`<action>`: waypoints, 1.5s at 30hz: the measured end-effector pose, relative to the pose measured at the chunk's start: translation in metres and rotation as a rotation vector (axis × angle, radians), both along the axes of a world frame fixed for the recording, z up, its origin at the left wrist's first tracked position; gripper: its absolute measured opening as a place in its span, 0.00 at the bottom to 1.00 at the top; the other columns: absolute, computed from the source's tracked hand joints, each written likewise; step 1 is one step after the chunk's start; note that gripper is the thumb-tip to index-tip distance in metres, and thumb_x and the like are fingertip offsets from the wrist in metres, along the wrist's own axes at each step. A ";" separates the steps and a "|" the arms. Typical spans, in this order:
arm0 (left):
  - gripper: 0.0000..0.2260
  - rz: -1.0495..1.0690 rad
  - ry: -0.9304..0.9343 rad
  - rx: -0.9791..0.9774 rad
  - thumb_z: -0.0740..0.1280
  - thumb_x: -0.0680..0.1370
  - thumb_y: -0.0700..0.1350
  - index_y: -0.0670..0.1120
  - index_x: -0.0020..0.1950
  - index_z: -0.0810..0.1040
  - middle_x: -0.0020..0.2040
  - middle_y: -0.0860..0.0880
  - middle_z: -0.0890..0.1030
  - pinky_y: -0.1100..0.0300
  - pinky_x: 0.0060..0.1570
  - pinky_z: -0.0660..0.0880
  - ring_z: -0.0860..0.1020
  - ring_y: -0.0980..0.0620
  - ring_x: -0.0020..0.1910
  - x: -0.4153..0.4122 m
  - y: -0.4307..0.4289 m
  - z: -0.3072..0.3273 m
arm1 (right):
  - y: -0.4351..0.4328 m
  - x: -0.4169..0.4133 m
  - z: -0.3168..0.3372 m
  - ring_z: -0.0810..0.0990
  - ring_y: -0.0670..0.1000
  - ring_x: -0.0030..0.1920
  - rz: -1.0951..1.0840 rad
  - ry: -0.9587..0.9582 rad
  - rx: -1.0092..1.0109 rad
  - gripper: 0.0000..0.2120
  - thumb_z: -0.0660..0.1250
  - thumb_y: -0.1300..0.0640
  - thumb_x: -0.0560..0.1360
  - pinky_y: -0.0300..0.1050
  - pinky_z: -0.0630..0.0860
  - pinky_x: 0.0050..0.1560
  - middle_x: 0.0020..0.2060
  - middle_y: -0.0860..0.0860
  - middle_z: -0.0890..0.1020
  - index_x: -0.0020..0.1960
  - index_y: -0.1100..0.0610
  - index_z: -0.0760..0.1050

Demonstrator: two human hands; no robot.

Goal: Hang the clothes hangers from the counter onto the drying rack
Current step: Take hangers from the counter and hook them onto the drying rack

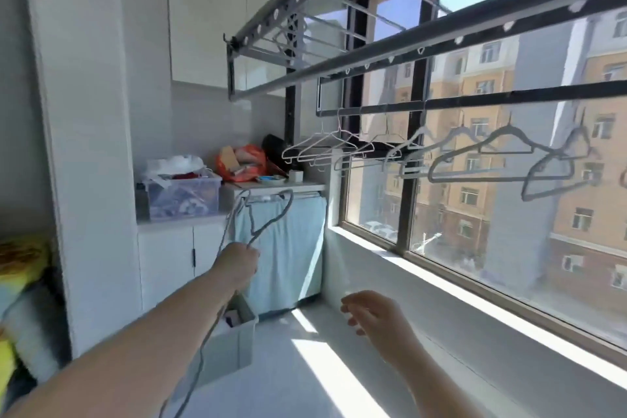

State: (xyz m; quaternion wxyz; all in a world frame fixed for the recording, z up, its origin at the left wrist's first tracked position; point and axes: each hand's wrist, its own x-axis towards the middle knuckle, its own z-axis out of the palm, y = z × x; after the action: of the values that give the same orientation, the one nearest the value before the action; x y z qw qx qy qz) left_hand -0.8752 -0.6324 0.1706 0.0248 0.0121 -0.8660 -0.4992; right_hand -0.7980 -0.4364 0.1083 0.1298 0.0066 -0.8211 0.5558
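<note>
One hanger (271,221) in curled fingers of left hand (237,265) — right hand (376,319) slack (empty) — both below drying rack (373,56).

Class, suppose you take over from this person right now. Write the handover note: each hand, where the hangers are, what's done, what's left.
Left hand grips grey hangers, raised in front of the counter; count unclear.
Right hand is open and empty, held low.
Done: a row of hangers hangs from the drying rack by the window.
Left: hang the held ones on the rack. I see no more on the counter, though part of it is hidden.
</note>
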 end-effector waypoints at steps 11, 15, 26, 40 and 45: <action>0.15 0.131 0.309 -0.176 0.56 0.80 0.43 0.35 0.46 0.79 0.33 0.48 0.76 0.62 0.28 0.60 0.63 0.54 0.25 -0.121 -0.089 0.058 | -0.066 -0.225 0.078 0.60 0.50 0.70 0.006 0.295 0.656 0.23 0.61 0.55 0.77 0.38 0.59 0.66 0.71 0.49 0.62 0.71 0.52 0.60; 0.14 0.093 0.349 -0.223 0.59 0.79 0.45 0.37 0.45 0.80 0.27 0.54 0.76 0.63 0.26 0.60 0.62 0.58 0.19 -0.174 -0.110 0.056 | -0.102 -0.284 0.100 0.53 0.49 0.74 -0.030 0.411 0.856 0.27 0.58 0.51 0.79 0.43 0.49 0.73 0.74 0.45 0.54 0.74 0.49 0.51; 0.18 -0.038 0.483 -0.289 0.61 0.78 0.41 0.45 0.28 0.71 0.17 0.53 0.71 0.72 0.19 0.61 0.66 0.60 0.14 -0.359 -0.200 0.103 | -0.210 -0.473 0.152 0.77 0.54 0.57 -0.097 0.427 1.024 0.16 0.56 0.54 0.79 0.46 0.74 0.52 0.63 0.47 0.73 0.66 0.50 0.69; 0.10 0.082 0.647 -0.479 0.60 0.78 0.49 0.55 0.38 0.75 0.33 0.56 0.75 0.59 0.37 0.67 0.74 0.54 0.35 -0.553 -0.262 0.116 | -0.242 -0.669 0.195 0.77 0.59 0.52 -0.284 0.348 0.952 0.13 0.55 0.58 0.78 0.49 0.75 0.51 0.52 0.56 0.80 0.55 0.55 0.77; 0.10 0.130 0.807 -0.414 0.61 0.78 0.47 0.44 0.49 0.80 0.38 0.48 0.77 0.60 0.42 0.66 0.73 0.49 0.41 -0.601 -0.244 0.142 | -0.226 -0.709 0.209 0.79 0.59 0.48 -0.331 0.370 0.918 0.14 0.53 0.58 0.79 0.53 0.77 0.51 0.48 0.57 0.81 0.55 0.59 0.77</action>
State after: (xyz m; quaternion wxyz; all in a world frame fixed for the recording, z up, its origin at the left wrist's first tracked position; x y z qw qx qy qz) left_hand -1.4762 -0.8761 0.3127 0.3935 -0.1345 -0.8660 -0.2777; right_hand -1.5069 -0.6622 0.3169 0.3426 0.0308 -0.9336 0.1002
